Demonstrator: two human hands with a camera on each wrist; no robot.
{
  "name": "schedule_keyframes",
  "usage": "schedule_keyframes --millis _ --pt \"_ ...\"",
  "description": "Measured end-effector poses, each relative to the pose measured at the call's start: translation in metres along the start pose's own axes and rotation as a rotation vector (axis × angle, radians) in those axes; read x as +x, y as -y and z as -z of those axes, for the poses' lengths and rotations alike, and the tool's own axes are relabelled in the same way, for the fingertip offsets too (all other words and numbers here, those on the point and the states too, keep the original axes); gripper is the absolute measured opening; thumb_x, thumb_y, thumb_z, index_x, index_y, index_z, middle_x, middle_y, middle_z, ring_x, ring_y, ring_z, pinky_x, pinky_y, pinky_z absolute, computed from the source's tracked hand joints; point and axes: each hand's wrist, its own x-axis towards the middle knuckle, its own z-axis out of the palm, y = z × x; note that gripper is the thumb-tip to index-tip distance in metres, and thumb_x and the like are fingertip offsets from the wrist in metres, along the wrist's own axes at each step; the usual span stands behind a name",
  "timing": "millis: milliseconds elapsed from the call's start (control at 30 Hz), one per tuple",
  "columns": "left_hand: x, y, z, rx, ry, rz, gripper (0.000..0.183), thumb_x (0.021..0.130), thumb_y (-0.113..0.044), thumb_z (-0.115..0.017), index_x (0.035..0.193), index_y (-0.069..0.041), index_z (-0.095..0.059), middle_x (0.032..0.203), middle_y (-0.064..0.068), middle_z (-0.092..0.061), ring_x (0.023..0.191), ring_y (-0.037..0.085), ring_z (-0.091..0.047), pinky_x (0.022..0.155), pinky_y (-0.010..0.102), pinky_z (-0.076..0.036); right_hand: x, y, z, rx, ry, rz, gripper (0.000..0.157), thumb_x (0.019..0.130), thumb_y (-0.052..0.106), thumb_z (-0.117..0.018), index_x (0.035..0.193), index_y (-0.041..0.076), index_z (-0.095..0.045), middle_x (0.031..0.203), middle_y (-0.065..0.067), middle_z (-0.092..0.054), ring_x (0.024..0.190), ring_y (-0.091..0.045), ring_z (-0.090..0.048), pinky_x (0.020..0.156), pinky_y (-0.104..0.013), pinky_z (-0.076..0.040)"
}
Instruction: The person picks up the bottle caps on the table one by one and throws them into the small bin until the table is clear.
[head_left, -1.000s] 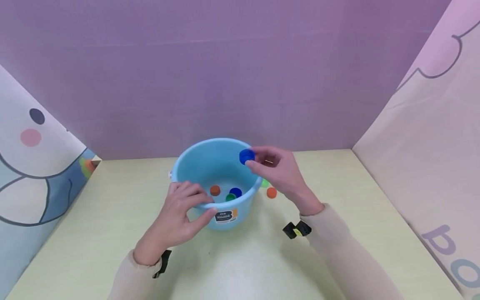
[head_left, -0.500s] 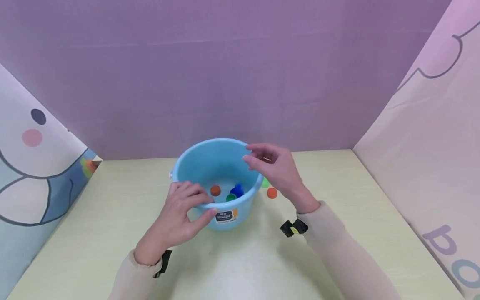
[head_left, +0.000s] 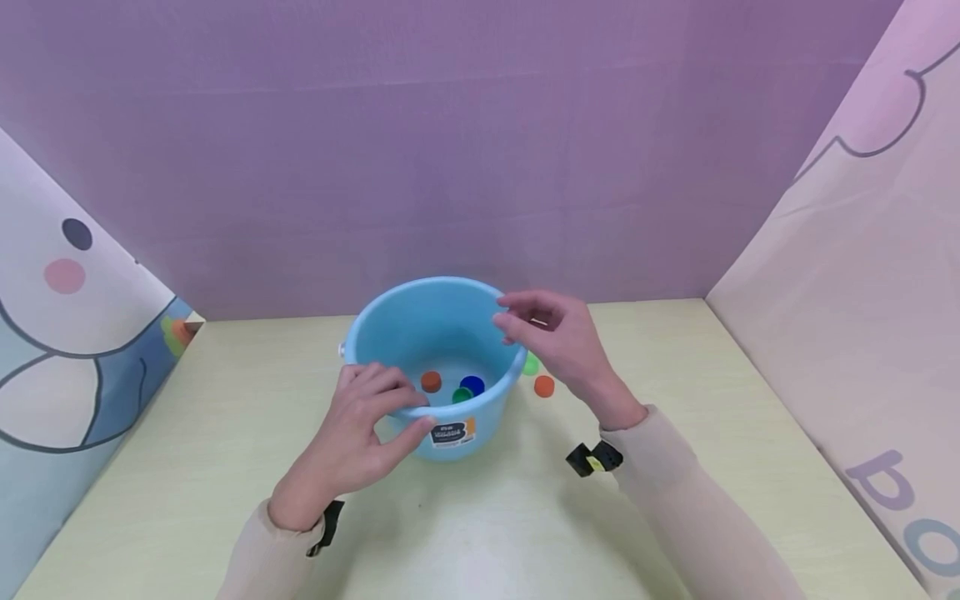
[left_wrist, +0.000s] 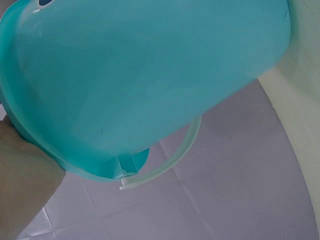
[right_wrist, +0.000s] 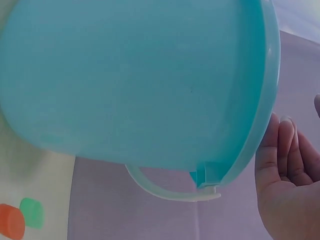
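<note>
A light blue bucket [head_left: 442, 292] stands upright on the table. My left hand [head_left: 363, 437] grips its near-left rim, thumb outside and fingers over the inside. My right hand [head_left: 558, 337] hovers at the right rim, thumb and fingers apart with nothing between them; its fingers [right_wrist: 286, 145] show beside the rim in the right wrist view. On the bucket's floor lie an orange bottle cap [head_left: 431, 382], a blue bottle cap [head_left: 472, 384] and a green bottle cap [head_left: 461, 395]. The near wall and left hand hide part of the floor.
Right of the bucket, an orange-red cap [head_left: 543, 386] and a light green cap [head_left: 531, 365] lie on the pale table [head_left: 480, 533]. A white handle [right_wrist: 165, 190] hangs behind the bucket. A purple backdrop [head_left: 450, 167] closes off the back, with printed panels on both sides.
My right hand has let go of a blue bottle cap, which fell into the bucket near the blue and green caps. The left hand stays on the rim.
</note>
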Motion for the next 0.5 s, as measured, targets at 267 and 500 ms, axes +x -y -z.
schedule_keyframes --millis 267,500 --pt "0.0 0.0 0.0 0.002 0.0 0.002 0.025 0.098 -0.042 -0.064 0.092 -0.02 -0.075 0.095 -0.009 -0.066 0.095 0.016 -0.056 0.086 0.046 -0.031 -0.004 -0.001 0.008 -0.029 -0.025 -0.032 0.029 0.094 0.01 -0.072 0.12 -0.004 -0.069 0.103 -0.015 -0.069 0.083 -0.03 -0.071 0.079 -0.035 -0.059" --pt "0.0 0.0 0.0 0.001 0.001 0.001 0.025 0.098 -0.042 -0.065 0.091 -0.021 -0.075 0.095 -0.009 -0.066 0.095 0.017 -0.056 0.087 0.046 -0.031 -0.008 -0.005 0.016 -0.044 -0.038 -0.007 0.029 0.096 0.012 -0.071 0.12 -0.004 -0.068 0.104 -0.016 -0.07 0.082 -0.026 -0.071 0.076 -0.035 -0.059"
